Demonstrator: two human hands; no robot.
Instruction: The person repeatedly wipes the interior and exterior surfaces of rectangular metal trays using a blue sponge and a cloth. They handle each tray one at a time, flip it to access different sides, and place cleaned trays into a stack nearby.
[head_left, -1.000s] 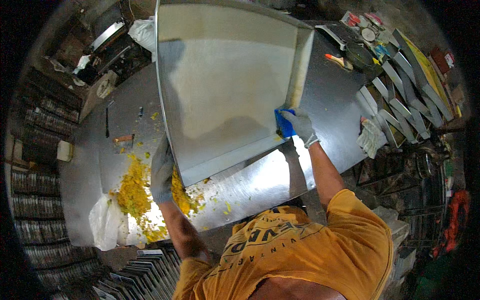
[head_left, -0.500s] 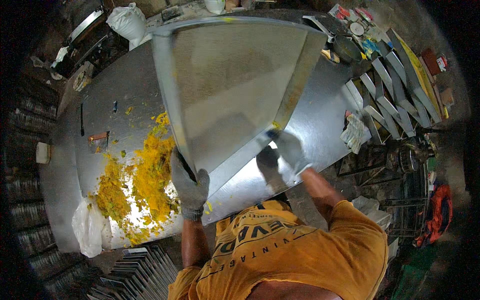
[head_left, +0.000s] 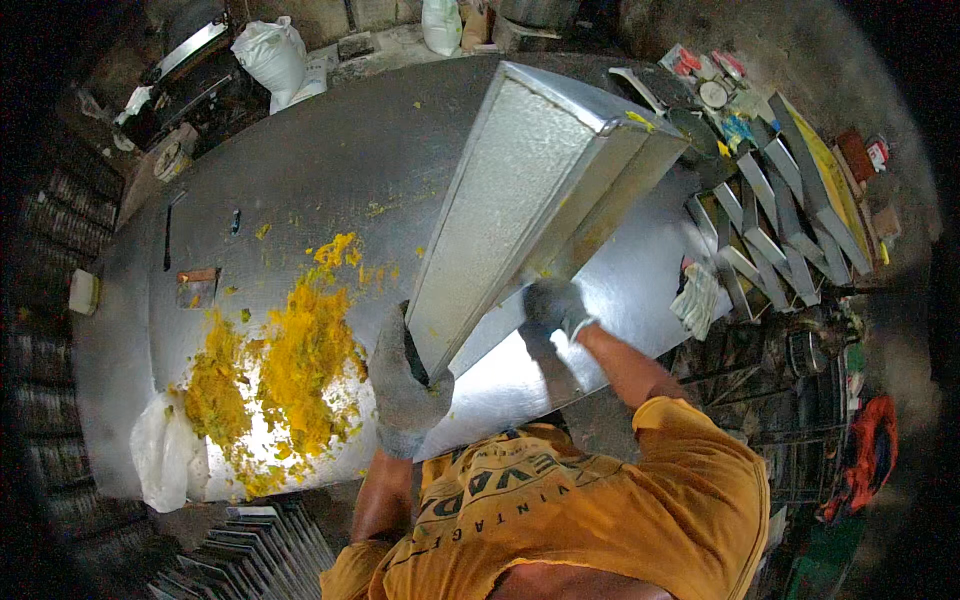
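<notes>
Tray (head_left: 505, 190) tilted; left hand (head_left: 405, 400) clasps near corner, right hand (head_left: 553, 303) by lower edge, grip unclear.

Workshop, metal-topped table (head_left: 300, 180), angled metal pieces (head_left: 760, 178), white sack (head_left: 270, 58)

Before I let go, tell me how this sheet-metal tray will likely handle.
The sheet-metal tray is probably stiff, as its folded walls look straight. With thin edges, it may be fairly light for its size. Held steeply tilted, with the left hand at its near corner, it would likely tip if released.
</notes>
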